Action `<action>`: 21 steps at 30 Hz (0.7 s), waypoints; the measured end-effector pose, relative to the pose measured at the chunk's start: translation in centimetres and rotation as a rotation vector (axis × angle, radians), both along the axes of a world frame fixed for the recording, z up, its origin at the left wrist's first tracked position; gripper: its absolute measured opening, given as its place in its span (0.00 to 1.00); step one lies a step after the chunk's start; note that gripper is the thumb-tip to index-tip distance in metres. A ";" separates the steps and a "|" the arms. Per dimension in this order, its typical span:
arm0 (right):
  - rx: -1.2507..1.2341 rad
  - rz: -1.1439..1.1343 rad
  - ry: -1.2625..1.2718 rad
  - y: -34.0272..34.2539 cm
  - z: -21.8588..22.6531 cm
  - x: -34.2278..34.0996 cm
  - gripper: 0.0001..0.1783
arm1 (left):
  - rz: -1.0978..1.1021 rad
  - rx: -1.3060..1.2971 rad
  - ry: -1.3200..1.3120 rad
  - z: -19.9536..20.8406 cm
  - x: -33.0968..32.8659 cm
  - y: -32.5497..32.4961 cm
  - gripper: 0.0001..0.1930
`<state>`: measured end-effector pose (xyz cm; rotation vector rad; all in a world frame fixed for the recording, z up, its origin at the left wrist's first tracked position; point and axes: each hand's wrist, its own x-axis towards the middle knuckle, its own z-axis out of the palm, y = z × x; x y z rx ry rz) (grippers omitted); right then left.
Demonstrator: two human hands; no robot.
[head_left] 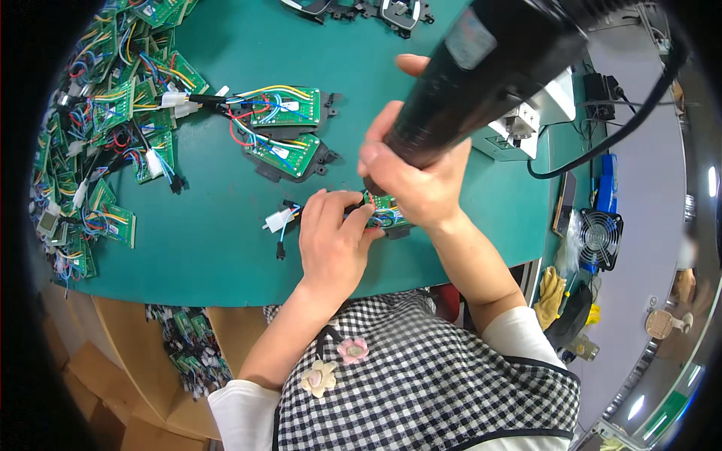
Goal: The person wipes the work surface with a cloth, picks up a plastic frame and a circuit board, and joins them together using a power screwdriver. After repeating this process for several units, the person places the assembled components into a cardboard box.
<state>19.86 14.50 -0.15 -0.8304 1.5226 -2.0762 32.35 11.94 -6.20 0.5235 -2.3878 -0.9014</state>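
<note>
My right hand [430, 184] is wrapped round a big black electric screwdriver [451, 94], which tilts down to the left. Its tip end is over a small green circuit board [386, 203] lying on the green work mat [218, 248]. Pressed against the left side of that board is my left hand [331, 244], its fingers bent and closed on the edge and wires. The hands and the tool cover much of the board. From under my left hand a wire lead ends in a white connector [278, 220] and a small black plug [280, 251].
Beyond my hands lie two wired green boards [301, 107] on black plastic brackets [329, 159]. A heap of wired boards [113, 113] fills the left side. On the right stand a white power box [511, 139], a black cable [594, 164], a fan [600, 239] and yellow gloves [550, 295].
</note>
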 end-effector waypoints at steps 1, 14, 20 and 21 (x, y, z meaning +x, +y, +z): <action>0.004 0.011 0.009 -0.2 0.2 -0.1 0.20 | -0.005 0.008 0.000 0.0 0.0 0.0 0.18; -0.057 0.094 0.056 1.1 0.7 -0.9 0.43 | 0.011 0.011 0.016 -0.1 -0.1 0.1 0.18; 0.064 0.139 0.125 0.4 -0.3 -1.0 0.40 | 0.007 0.031 -0.007 0.3 -0.2 0.2 0.18; 0.092 0.077 0.034 0.1 -0.1 -0.4 0.25 | 0.000 0.028 -0.004 0.3 -0.2 0.3 0.18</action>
